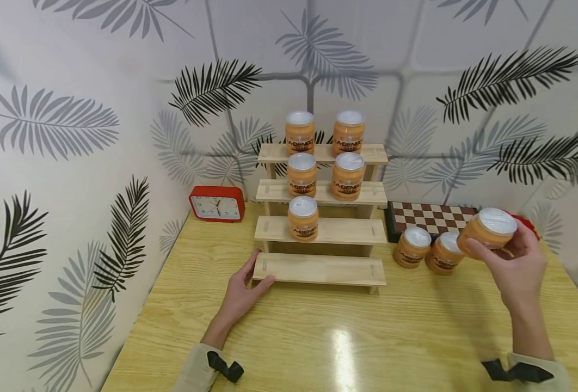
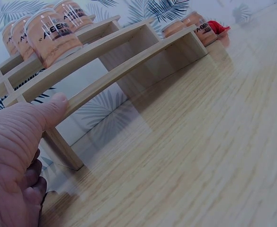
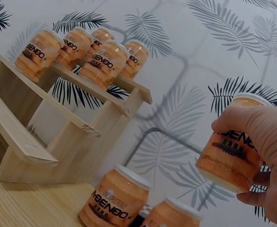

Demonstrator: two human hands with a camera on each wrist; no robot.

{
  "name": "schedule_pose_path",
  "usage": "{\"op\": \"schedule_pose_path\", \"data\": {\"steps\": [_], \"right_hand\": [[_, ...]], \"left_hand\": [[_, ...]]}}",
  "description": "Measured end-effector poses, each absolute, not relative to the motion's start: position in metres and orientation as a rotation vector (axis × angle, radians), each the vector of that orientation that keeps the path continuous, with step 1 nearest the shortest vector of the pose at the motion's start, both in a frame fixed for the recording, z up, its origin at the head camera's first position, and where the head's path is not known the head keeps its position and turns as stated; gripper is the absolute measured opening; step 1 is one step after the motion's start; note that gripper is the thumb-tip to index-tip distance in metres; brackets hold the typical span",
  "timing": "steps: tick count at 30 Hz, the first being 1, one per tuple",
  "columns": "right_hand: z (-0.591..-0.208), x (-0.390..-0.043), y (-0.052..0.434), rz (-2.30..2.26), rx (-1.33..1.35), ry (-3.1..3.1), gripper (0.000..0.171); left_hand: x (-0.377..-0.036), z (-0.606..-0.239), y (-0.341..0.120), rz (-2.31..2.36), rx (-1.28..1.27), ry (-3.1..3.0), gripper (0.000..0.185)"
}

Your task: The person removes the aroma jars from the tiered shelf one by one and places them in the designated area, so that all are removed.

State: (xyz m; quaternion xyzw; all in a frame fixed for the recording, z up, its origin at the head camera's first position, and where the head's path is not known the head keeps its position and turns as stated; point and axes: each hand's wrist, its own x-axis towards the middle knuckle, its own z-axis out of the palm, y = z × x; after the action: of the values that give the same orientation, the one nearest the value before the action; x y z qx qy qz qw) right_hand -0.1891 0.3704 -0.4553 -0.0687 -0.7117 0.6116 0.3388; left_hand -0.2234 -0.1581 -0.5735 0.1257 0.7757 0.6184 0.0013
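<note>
A stepped wooden rack [image 1: 321, 269] stands on the table with several orange jars on its upper steps, the lowest of them [image 1: 303, 218] on the second step from the bottom. My left hand [image 1: 244, 289] rests against the left end of the bottom step, thumb [image 2: 53, 109] on its front edge. My right hand [image 1: 516, 260] holds an orange jar [image 1: 487, 230] with a silver lid, tilted, in the air at the right. The right wrist view shows that jar [image 3: 233, 146] gripped by the fingers. Two more jars [image 1: 412, 246] [image 1: 444, 252] stand on the table below it.
A red alarm clock [image 1: 217, 203] stands at the back left by the wall. A chessboard [image 1: 428, 217] lies behind the two loose jars, with something red [image 1: 526, 224] beyond my right hand. Leaf-patterned walls close the left and back. The wooden table [image 1: 348, 337] stretches toward me.
</note>
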Motion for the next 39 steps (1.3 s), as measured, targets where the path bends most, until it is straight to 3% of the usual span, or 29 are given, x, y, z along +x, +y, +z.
{"op": "schedule_pose_path", "data": {"steps": [12,29,39], "right_hand": [[-0.465,-0.188,0.401,1.689,-0.355,-1.766,0.074],[-0.528,-0.204,0.430,1.730,-0.598,-1.865,0.074],[-0.545,-0.207,0.430,1.688,-0.758,-1.955,0.078]], "left_hand": [[-0.224,-0.576,-0.159,1.946,0.410,2.438,0.086],[-0.223,-0.577,-0.158,1.947,0.421,2.443,0.087],[-0.223,-0.575,-0.158,1.955,0.423,2.435,0.086]]}}
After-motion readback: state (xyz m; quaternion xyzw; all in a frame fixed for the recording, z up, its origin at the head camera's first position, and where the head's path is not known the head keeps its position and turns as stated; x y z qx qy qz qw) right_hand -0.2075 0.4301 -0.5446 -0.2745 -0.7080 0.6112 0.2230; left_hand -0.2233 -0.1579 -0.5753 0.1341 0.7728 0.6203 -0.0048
